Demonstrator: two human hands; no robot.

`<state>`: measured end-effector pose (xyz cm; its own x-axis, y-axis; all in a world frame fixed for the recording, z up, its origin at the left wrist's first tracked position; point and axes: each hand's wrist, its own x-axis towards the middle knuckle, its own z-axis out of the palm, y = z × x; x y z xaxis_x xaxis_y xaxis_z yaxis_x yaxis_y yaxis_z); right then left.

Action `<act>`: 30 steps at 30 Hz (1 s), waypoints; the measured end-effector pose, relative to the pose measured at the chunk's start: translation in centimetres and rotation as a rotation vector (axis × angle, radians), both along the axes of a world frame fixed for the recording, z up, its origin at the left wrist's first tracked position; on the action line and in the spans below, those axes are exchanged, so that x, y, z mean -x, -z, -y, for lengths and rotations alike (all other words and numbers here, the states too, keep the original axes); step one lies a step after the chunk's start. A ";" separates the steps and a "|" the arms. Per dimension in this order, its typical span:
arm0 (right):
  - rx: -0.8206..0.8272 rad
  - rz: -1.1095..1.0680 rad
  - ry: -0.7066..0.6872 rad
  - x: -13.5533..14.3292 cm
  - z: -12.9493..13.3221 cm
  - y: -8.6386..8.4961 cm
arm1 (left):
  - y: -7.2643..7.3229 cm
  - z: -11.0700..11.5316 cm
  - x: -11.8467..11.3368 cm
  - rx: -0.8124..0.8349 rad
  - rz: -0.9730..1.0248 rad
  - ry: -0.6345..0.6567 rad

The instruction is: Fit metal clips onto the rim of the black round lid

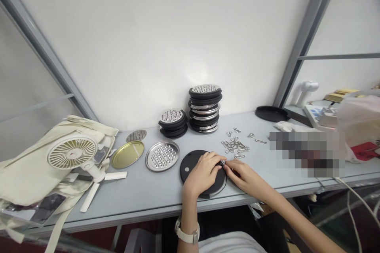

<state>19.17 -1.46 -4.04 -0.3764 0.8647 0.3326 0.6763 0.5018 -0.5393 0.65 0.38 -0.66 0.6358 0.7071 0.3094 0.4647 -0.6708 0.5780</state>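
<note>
A black round disc (190,163) with a silver rim at its lower right lies on the grey table near the front edge. My left hand (204,172) rests on top of it, fingers pointing right and bent over its surface. At the disc's right edge, the fingertips of my right hand (242,174) pinch together at a small metal piece (222,162), beside my left fingertips. Loose wire clips (234,145) are scattered just behind my right hand. To the left lie an oval metal grater plate (163,156) and a gold oval plate (128,154).
Behind the disc stand a tall stack of graters (204,108) and a shorter one (173,123). A white fan (73,152) and a cream bag (26,174) sit left. A black tray (272,113) and a plastic bag (359,118) are right.
</note>
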 end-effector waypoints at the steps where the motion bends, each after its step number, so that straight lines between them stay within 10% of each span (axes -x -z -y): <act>1: 0.002 0.004 -0.002 0.0 0.0 0.0 | 0.0 0.0 0.0 -0.003 -0.001 0.001; 30: 0.011 0.002 -0.003 0.1 0.4 -0.8 | 0.0 -0.1 -0.1 -0.016 0.016 0.013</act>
<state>19.08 -1.86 -3.23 -0.3796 0.8673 0.3220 0.6762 0.4976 -0.5432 0.72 0.49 -0.66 0.6398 0.6937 0.3309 0.4471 -0.6861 0.5740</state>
